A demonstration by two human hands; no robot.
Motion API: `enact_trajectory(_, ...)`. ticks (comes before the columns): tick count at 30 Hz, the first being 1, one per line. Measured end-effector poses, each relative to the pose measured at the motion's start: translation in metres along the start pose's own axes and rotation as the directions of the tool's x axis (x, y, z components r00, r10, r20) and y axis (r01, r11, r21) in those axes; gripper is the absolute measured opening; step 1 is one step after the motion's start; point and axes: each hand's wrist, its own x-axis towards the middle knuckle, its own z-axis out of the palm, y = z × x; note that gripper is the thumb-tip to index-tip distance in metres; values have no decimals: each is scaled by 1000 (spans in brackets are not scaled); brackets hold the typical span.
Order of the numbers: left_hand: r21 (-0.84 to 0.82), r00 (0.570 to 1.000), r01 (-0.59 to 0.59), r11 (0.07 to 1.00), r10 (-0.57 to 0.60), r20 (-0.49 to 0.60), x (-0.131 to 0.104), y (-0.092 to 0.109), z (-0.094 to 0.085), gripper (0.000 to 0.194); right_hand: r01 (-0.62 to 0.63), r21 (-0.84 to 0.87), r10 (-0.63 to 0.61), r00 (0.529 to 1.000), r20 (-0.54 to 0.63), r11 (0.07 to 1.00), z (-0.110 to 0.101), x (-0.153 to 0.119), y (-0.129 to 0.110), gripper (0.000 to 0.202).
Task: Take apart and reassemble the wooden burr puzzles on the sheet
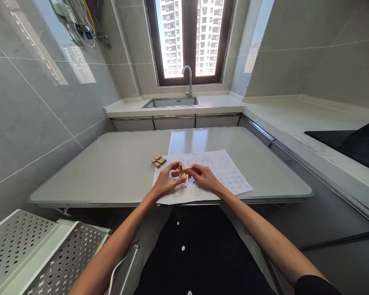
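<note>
Between my two hands is a small wooden interlocking puzzle, made of crossed light-brown bars. My left hand grips it from the left, thumb below and fingers above. From the right, my right hand pinches a thin wooden bar that joins the puzzle at its right side. Beneath both hands lies a white instruction sheet printed with small diagrams. A small group of notched wooden pieces rests just beyond my left hand, by the sheet's upper left corner.
The pale folding table has a seam down its middle. Behind it, a counter holds a sink and a faucet. A black bag lies on the right counter. White perforated panels stand at lower left.
</note>
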Motion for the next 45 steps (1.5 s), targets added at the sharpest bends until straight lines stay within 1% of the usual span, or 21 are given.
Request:
enact_trajectory(3, 3, 1000, 9, 1000, -9, -15, 0, 0, 1, 60, 8, -20, -8, 1000, 8, 1000, 0, 0, 0, 36)
enact_trajectory(8, 24, 999, 23, 999, -22, -38, 1, -2, 3, 71, 2, -48, -3, 999, -33, 999, 2, 0, 6, 31)
enact_trajectory(14, 45, 1000, 19, 999, -18, -19, 0, -3, 5, 73, 7, -82, -10, 999, -40, 997, 3, 1, 9, 26)
enact_trajectory(21, 46, 1000, 31, 998, -31, -5, 1, -3, 7, 71, -9, -98, 3, 998, -62, 995, 3, 2, 10, 25)
enact_trajectory(30, 24, 999, 49, 999, -49, 13, 0, 0, 8, 65, -18, -58, 17, 1000, -14, 998, 1, 0, 10, 28)
enact_trajectory(40, -1, 996, 87, 996, -87, 26, 0, -6, 8, 71, -28, -10, 28, 999, 25, 1000, -5, 2, 14, 32)
enact_trajectory(45, -19, 993, 115, 993, -114, 27, 4, -6, 6, 61, -50, 29, 48, 997, 62, 998, -4, -1, 7, 34)
